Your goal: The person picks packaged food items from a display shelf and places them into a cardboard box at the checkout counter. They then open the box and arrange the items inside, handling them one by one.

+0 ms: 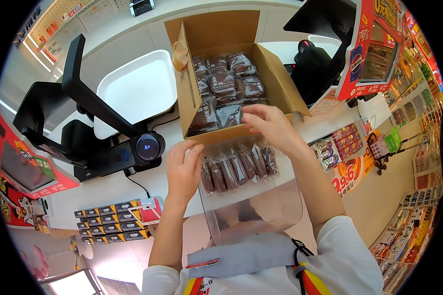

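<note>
An opened cardboard box (277, 73) holds several rows of dark cakes in clear printed wrappers (223, 86). In front of it is a clear plastic bin (251, 202), with a row of wrapped dark cakes (240, 167) standing on edge at its far end. My right hand (267, 127) is over the box's near edge, its fingertips by a wrapped cake at the near right corner; whether they touch it cannot be told. At the bin's far left corner is my left hand (186, 166), fingers loosely bent, nothing seen in it.
To the left are a white tray (136, 88) and a black checkout terminal (114, 155) with a raised arm. Stacked small boxes (112, 221) sit at the counter's left front edge. Further right stand another black terminal (317, 66), a red display sign (345, 83) and packaged snacks (336, 145).
</note>
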{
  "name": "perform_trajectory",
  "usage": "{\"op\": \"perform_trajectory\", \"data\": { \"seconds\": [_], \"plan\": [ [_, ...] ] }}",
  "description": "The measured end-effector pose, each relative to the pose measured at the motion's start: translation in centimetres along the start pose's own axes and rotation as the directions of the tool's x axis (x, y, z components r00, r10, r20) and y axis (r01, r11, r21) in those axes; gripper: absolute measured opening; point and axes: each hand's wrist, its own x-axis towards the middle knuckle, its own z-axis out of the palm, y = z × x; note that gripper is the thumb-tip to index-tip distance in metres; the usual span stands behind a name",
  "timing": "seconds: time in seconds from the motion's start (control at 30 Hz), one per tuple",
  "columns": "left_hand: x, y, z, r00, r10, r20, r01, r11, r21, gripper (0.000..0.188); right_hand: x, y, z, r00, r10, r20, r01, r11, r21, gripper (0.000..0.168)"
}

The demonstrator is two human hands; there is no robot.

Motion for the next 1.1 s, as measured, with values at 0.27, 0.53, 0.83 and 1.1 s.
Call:
{"op": "perform_trajectory", "data": {
  "seconds": [0.27, 0.53, 0.83, 1.1],
  "plan": [
    [1.7, -2.3, -0.2, 0.941, -0.334, 0.043, 0.337, 0.932, -0.136, 0.045, 16.7, 6.7, 7.3, 0.847, 0.473, 0.242, -0.519, 0.834, 0.188, 0.045],
    [-6.2, -0.8, -2.2, 0.896, -0.442, 0.048, 0.443, 0.877, -0.186, 0.041, 13.8, 2.7, 8.9, 0.838, 0.384, 0.388, -0.543, 0.661, 0.518, 0.025],
    [-8.5, 0.1, -5.4, 0.879, -0.469, 0.081, 0.476, 0.857, -0.197, 0.032, 4.2, -2.5, 1.3, 0.987, 0.025, 0.157, -0.106, 0.839, 0.533, 0.033],
    [-9.2, 1.2, -5.4, 0.915, -0.309, 0.26, 0.382, 0.869, -0.313, 0.029, -15.2, 1.9, 6.6, 0.919, 0.295, 0.263, -0.147, 0.873, -0.465, 0.077]
  ]
}}
